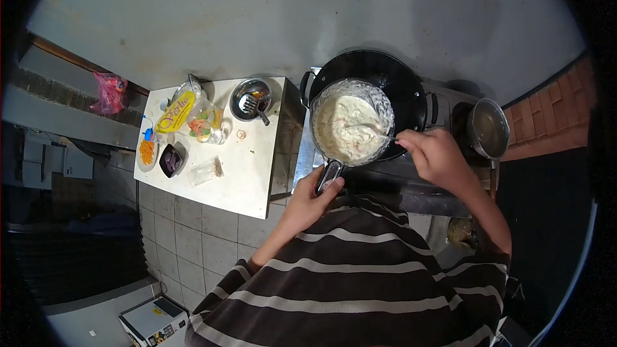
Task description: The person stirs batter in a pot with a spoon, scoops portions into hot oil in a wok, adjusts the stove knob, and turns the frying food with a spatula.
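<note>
My left hand [310,200] is closed round the black handle [330,177] of a saucepan [389,110]. A thick, creamy white batter [350,125] with small coloured bits fills the pan, and smears coat its inner wall. My right hand [432,154] pinches what looks like a metal spoon [389,137] at the pan's right side; its far end is hidden in the batter. Behind and partly beneath the saucepan is a large black wok [408,90] with two side handles, on the stove.
To the right stands a small metal pot [488,130]. On the white table [250,180] at left are a metal bowl [243,114] with a slotted spatula [249,104], a yellow packet [175,113], a plate of orange shreds [147,151], a dark bowl [171,160] and a clear container [205,171].
</note>
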The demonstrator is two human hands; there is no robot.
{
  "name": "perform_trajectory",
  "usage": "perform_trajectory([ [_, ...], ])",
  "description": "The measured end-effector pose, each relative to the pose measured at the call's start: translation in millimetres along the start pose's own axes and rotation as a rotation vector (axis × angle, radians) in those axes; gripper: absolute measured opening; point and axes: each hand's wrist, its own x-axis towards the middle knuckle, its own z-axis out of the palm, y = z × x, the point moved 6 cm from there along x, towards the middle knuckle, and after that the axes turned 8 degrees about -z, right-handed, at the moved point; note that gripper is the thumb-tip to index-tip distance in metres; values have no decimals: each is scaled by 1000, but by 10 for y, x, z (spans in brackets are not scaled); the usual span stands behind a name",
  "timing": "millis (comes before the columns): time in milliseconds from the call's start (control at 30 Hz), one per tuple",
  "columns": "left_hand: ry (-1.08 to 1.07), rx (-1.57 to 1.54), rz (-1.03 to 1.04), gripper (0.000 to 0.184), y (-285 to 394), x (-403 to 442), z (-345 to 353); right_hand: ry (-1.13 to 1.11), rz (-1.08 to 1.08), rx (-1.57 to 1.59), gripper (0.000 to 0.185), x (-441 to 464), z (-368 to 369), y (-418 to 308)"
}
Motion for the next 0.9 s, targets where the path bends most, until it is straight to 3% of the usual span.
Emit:
perform_trajectory([
  [100,1,-13,-6,23,15,13,31,12,-41,-22,10,-39,128,-54],
  [267,30,86,18,29,-58,73,21,75,-81,24,12,3,262,-75],
  [333,48,131,29,34,-63,101,29,-100,181,221,16,60,343,71],
  [467,99,171,109,35,-166,145,54,-90,253,407,21,27,534,439],
  [533,128,176,180,31,-149,147,39,-155,388,614,23,63,465,399],
  [567,133,200,188,31,-146,138,37,-210,566,776,24,-4,507,454],
  [667,133,223,171,30,-86,94,39,-244,663,1016,26,-68,536,527],
  [833,94,143,153,28,-80,76,59,-191,635,1026,27,-90,433,546],
  [900,98,161,56,38,-61,57,41,-175,621,1017,28,-88,370,541],
])
